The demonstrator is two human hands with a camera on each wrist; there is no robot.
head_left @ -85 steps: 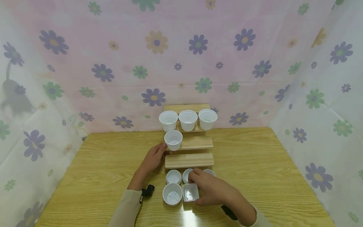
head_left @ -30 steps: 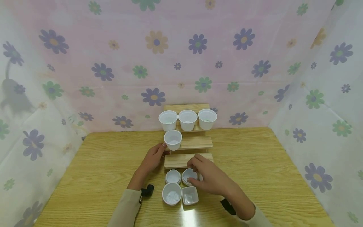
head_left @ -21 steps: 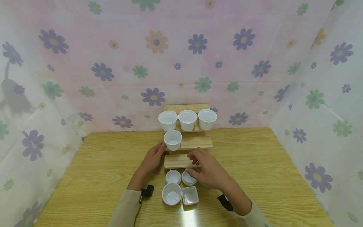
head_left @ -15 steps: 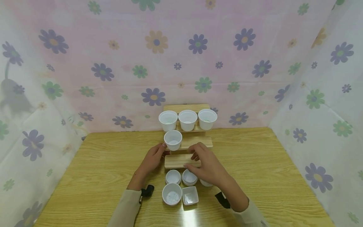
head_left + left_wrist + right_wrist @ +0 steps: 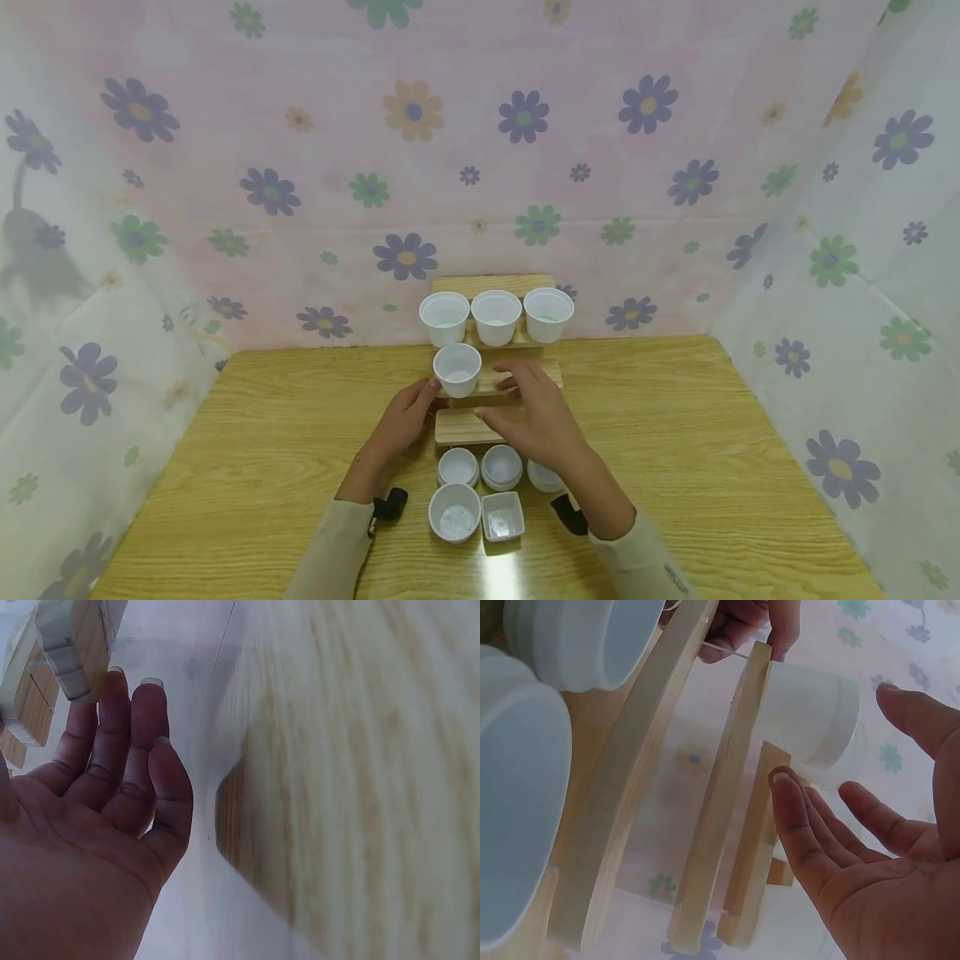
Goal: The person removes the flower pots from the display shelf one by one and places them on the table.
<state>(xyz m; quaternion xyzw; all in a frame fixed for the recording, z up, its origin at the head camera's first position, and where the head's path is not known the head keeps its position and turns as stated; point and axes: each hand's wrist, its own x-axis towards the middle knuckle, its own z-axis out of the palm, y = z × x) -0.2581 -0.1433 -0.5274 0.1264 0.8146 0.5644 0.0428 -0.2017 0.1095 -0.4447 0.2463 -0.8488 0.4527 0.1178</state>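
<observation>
A tiered wooden stand (image 5: 472, 427) with several slats stands at the centre. My left hand (image 5: 405, 419) holds the left end of a middle slat, its thumb close to the white cup (image 5: 457, 367) on that slat. In the left wrist view, the fingertips of the left hand (image 5: 112, 787) reach the slat ends from beneath. My right hand (image 5: 543, 417) hovers over the stand's lower right part, thumb and fingers spread. The right wrist view shows nothing in the right hand (image 5: 877, 855), with the cup (image 5: 806, 712) just beyond its fingertips.
Three white cups, including a right-hand cup (image 5: 549, 315), stand in a row higher up. Before the stand are small round cups (image 5: 457, 468), a larger round cup (image 5: 455, 512), a square dish (image 5: 503, 517) and a white cup (image 5: 545, 476) near the right wrist.
My right hand has risen from the front cups and the square dish to above the lower slats, uncovering the right-hand front cup. My left hand stays at the stand.
</observation>
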